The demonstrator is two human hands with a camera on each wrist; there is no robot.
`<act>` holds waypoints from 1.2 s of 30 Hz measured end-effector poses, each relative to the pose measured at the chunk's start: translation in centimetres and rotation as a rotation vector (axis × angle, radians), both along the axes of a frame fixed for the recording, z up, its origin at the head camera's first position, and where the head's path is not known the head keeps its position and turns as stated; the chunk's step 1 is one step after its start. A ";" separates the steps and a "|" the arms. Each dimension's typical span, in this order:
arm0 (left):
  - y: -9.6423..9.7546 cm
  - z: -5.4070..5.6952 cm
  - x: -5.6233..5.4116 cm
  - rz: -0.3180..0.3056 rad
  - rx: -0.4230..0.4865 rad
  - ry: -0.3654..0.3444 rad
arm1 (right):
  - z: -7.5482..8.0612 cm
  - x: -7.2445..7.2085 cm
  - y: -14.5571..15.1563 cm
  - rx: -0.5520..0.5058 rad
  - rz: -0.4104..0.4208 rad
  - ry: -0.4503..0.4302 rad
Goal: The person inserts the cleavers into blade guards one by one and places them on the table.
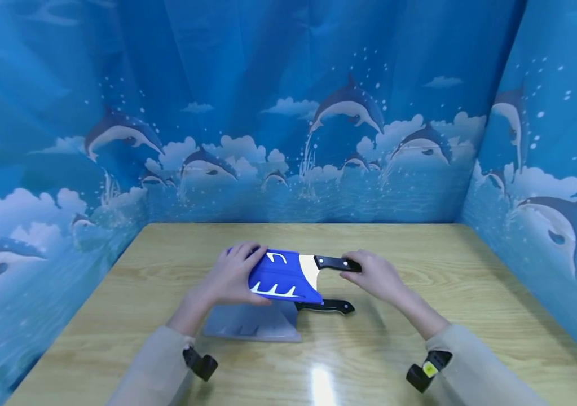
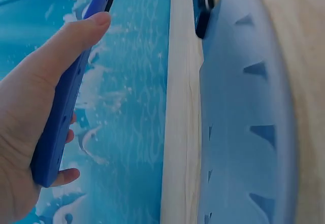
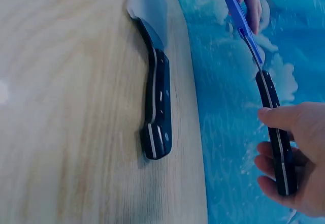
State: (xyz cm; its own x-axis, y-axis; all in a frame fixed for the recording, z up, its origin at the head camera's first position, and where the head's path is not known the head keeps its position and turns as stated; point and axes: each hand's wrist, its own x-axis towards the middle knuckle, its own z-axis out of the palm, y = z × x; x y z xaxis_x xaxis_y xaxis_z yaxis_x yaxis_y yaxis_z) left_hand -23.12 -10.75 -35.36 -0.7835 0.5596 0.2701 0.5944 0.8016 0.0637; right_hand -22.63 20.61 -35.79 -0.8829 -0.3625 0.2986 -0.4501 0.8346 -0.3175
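Observation:
Above the table, my left hand (image 1: 234, 276) grips a blue knife sheath (image 1: 283, 276) with cut-out slots, thumb along one edge and fingers round the other. A cleaver's black handle (image 1: 338, 263) is held by my right hand (image 1: 373, 274), thumb and fingers curled round it. Part of the blade (image 1: 310, 270) shows bare between sheath and handle; the rest is hidden inside the sheath. Below them on the table lies a second knife in a translucent grey-blue sheath (image 1: 252, 325). Its black handle (image 3: 161, 102) points to the right in the head view.
The light wooden table (image 1: 395, 355) reaches back to a blue curtain (image 1: 247, 186) printed with dolphins and clouds. Another such curtain hangs at each side. A small black camera (image 1: 199, 363) is strapped to the left wrist, another (image 1: 427, 369) to the right.

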 end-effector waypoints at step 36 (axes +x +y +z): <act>-1.5 -5.5 -5.9 0.190 -0.070 -0.513 | -5.8 -6.7 -2.1 -0.078 -0.002 -0.330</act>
